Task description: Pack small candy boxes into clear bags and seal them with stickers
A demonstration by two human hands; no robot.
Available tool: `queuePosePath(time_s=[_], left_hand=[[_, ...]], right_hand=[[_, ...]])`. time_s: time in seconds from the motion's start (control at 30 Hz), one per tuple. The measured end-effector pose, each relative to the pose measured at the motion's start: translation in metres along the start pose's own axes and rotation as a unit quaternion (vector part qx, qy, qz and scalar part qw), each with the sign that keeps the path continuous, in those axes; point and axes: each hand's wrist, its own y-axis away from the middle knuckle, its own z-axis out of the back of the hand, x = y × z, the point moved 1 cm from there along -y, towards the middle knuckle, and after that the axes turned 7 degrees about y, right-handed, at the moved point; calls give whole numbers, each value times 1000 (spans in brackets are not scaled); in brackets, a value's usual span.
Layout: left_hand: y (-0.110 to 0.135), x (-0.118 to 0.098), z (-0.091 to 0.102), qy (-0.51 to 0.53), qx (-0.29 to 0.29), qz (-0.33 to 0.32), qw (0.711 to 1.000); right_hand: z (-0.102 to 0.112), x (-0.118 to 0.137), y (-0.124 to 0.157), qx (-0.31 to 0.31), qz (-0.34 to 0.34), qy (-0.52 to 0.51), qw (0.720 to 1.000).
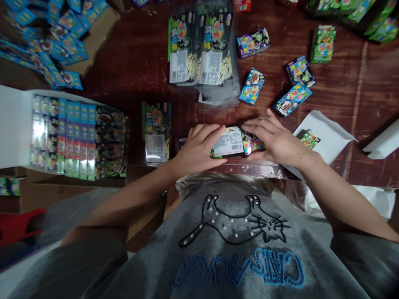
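Close to the table's front edge, my left hand (198, 148) is closed around a flat black-and-yellow printed sleeve (230, 141) with a white barcode label facing up. At the sleeve's right end sit small colourful boxes (253, 143), partly hidden under the fingers of my right hand (276, 141), which is closed on them. Whether the boxes are partly inside the sleeve I cannot tell. To the left of my left hand lies a similar printed sleeve (156, 133). Beyond my hands rest two stacks of flat printed sleeves (213, 54).
Loose small boxes include a purple one (253, 42), blue ones (292, 99) and a green one (323, 44). A white carton (15, 124) of packed rows stands left, below a pile of blue boxes (62, 37). White paper (330, 137) lies right.
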Motion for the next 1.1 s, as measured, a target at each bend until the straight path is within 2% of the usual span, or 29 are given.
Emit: queuePosePath(time_s=[0.1, 0.27, 0.47, 0.6, 0.73, 0.9, 0.93, 1.0, 1.1], left_hand=[[-4, 1, -4, -15, 22, 8, 1000], [-8, 2, -4, -18, 31, 7, 999], [-13, 5, -7, 13, 57, -48, 997], [-14, 6, -3, 23, 45, -37, 998], [-15, 0, -3, 16, 35, 1, 999], [-15, -7, -10, 6, 0, -1, 1000], [-14, -7, -10, 2, -12, -2, 1000], [-12, -7, -11, -9, -30, 2, 999], [-13, -6, -11, -19, -35, 10, 999]], right_hand=[[-4, -4, 9, 21, -11, 8, 1000], [10, -11, 29, 24, -47, 78, 996], [9, -18, 17, 23, -29, 29, 999], [13, -20, 17, 13, -40, 19, 999], [11, -12, 14, -2, -70, 35, 997], [1, 11, 19, 4, -75, 65, 995], [2, 15, 28, 0, -91, 77, 993], [10, 20, 53, -30, -163, 121, 979], [26, 21, 99, -70, -309, 200, 927]])
